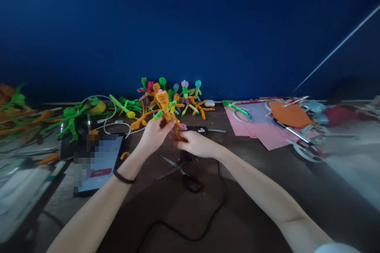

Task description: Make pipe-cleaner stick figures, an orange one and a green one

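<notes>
An orange pipe-cleaner figure [163, 102] with a pink top and green, yellow and pink limbs stands upright above the table. My left hand [154, 136] is closed around its lower body. Lower down, my right hand [197, 143] pinches one of its orange limbs; the fingertips are partly hidden. Behind the hands is a cluster of several finished pipe-cleaner figures [185, 90] against the blue wall. Below my hands, spread-bladed scissors [181, 169] with black handles lie on the table. A black tool [197, 129], its kind unclear, lies partly behind my right hand.
A tablet [102, 164] lies left, near a white cable [114, 116] and green pipe-cleaner pieces [71, 116]. Pink sheets [268, 136], an orange sheet [289, 114] and a pen [292, 131] are at right. A black cord [212, 219] curves across the front. A white case [209, 103] sits near the wall.
</notes>
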Motion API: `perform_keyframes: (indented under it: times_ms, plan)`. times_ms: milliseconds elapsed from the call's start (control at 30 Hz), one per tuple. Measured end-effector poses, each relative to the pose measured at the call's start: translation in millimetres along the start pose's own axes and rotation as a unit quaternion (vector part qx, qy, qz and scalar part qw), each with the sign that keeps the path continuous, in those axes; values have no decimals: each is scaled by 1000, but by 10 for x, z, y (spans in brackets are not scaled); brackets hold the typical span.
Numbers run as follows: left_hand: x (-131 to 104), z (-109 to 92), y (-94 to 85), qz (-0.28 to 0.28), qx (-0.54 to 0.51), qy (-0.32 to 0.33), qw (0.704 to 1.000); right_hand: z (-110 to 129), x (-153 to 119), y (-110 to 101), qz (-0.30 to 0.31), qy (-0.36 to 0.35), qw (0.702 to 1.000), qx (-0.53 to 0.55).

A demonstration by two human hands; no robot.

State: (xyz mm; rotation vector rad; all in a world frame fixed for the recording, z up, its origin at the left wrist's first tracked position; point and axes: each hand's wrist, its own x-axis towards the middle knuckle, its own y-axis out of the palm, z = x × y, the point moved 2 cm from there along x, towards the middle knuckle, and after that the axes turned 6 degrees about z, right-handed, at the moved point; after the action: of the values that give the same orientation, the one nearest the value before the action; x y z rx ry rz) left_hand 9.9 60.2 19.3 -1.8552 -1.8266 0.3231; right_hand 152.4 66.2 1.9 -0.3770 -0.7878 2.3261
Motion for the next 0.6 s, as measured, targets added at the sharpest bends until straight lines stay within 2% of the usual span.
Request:
perform_keyframes:
  times_ms: [133, 267, 433, 600]
  plan:
    - [6, 13, -3, 22, 140, 37, 989, 62, -69, -95, -16, 14, 999, -23]
    - [21, 34, 0, 33, 176, 70, 981, 6, -81, -255, -47, 25, 999, 6]
    - [13, 22, 9, 89, 92, 47, 991, -113, -39, -360, -87, 11, 993, 81]
    - [-12, -13, 34, 135, -93, 10, 986, -160, -17, -354, -97, 13, 987, 131]
